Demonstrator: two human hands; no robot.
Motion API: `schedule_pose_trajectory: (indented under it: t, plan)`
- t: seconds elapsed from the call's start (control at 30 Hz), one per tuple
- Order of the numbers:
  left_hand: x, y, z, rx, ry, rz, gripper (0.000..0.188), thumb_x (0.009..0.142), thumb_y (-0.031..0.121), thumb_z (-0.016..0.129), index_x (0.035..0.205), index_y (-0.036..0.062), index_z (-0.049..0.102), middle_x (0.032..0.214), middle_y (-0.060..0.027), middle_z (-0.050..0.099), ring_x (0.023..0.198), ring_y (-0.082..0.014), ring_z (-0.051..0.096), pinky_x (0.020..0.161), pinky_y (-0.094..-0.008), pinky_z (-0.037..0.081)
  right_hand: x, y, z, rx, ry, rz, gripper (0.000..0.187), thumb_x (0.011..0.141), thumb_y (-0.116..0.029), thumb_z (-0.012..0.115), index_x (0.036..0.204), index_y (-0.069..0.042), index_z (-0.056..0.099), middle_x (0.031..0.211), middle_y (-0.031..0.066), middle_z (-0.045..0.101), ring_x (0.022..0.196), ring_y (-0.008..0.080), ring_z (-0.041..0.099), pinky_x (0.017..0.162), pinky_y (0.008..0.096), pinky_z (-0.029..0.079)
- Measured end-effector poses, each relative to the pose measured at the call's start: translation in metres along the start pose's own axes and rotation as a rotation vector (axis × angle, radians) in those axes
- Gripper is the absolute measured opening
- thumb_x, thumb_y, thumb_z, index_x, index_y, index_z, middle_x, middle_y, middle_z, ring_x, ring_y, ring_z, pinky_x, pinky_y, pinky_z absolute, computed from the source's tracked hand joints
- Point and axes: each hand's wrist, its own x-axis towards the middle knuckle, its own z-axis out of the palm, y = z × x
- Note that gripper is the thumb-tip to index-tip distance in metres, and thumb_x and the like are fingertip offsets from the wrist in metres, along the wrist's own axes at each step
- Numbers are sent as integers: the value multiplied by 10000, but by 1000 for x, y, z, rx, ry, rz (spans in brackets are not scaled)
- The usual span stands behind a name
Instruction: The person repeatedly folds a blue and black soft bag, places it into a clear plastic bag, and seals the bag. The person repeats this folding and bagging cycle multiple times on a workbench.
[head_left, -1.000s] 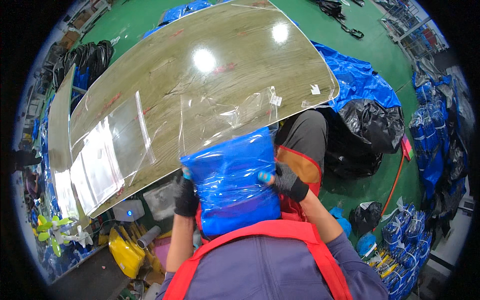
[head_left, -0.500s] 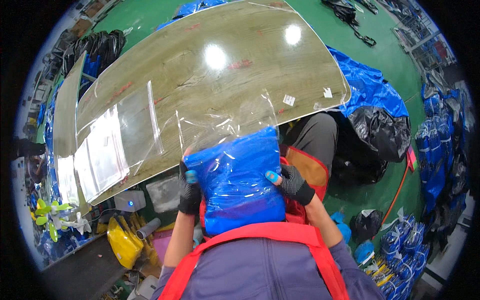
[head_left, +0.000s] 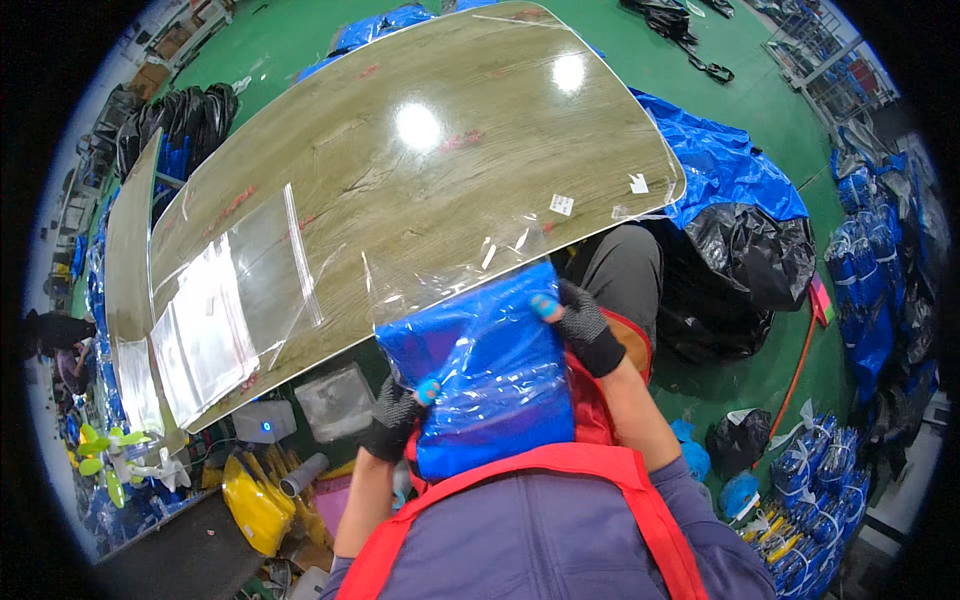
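Observation:
Between my hands is a folded blue tarp (head_left: 490, 400) inside a clear plastic bag (head_left: 430, 285). The bag's loose, see-through end reaches over the near edge of the table (head_left: 380, 180). My left hand (head_left: 393, 415), in a dark dotted glove with a blue-wrapped thumb, grips the bundle's lower left side. At the upper right side my right hand (head_left: 585, 325), gloved alike, pinches the bag with its thumb on top; the fingers underneath are hidden. Flat on the table's left part lies a stack of clear bags (head_left: 210, 320).
A small white box with a blue light (head_left: 265, 422) stands below the table's near edge. Yellow packets (head_left: 258, 505) and a green fan (head_left: 105, 450) are at lower left. Blue and black sheeting (head_left: 750, 240) heaps beyond my knee, with bundled blue tarps (head_left: 815, 470) at lower right.
My left hand has slid down the bundle's left side toward me. My right hand has moved up toward the upper right corner. The view has shifted slightly.

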Motion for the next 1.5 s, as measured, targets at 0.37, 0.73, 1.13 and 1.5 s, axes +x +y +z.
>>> schedule_pose_trajectory:
  t: [0.37,0.73,1.13,1.5]
  plan:
    - [-20,-26,-10,-162,220,104,216,824,210,712,910,120,535,926,-8,582,843,-124,558,777,-300,480,9,28,-6,-159,43,-136,484,894,-431,612,1112,1,628,988,105,680,879,161,608,795,334,491]
    - [-16,-20,9,79,141,11,589,829,359,716,1272,21,525,1146,-81,619,1025,-205,572,938,-360,444,-2,11,2,-174,-91,112,562,880,-460,626,1210,-11,553,1078,99,649,975,181,599,870,340,479]
    - [-1,114,13,1155,-421,933,441,797,225,664,1224,237,554,1265,-94,579,1164,-326,541,1007,-476,397,61,-77,-8,-124,-344,-174,804,844,-532,625,1414,-33,357,1357,169,476,1230,259,478,1037,356,383]
    - [33,39,-12,-71,118,248,840,873,350,661,1482,54,164,1436,-135,362,1278,-211,406,1050,-333,348,82,-69,-10,-772,-165,-205,687,580,-430,880,1064,-73,549,1090,150,576,1024,259,570,896,369,472]
